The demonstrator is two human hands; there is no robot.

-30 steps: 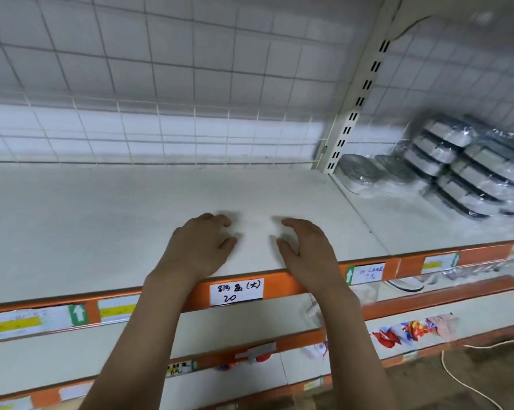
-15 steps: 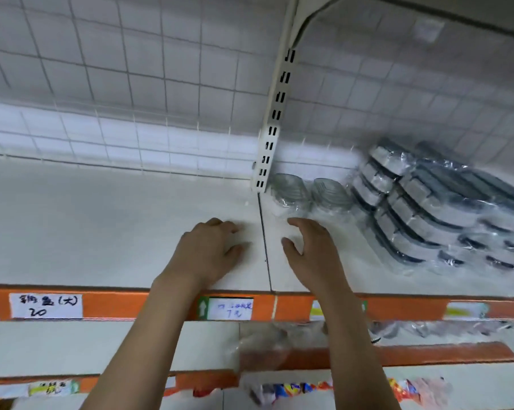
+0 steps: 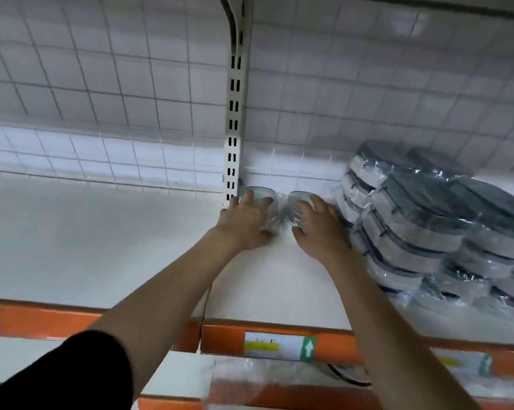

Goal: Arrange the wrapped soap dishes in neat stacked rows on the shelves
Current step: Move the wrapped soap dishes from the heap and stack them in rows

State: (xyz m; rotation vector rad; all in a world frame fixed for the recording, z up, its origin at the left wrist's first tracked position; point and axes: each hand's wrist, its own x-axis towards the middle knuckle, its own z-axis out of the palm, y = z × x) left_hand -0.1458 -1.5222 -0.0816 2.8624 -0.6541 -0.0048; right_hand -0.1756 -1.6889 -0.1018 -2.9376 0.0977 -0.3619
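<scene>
White shelf board (image 3: 102, 247) with orange front rail (image 3: 57, 318); paper price labels (image 3: 279, 346) on the rail. Back panel is white wire grid (image 3: 102, 93), split by a cream slotted upright (image 3: 233, 119). A lower shelf (image 3: 19, 359) with its own orange edge sits beneath; lighting dim, brighter band along the grid base.

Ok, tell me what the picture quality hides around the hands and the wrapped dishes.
Head view: motion blur softens the left hand and right hand, so grip is unclear; glare glints on the plastic-wrapped grey soap dishes; wide-angle distortion bends the white slotted upright.
</scene>
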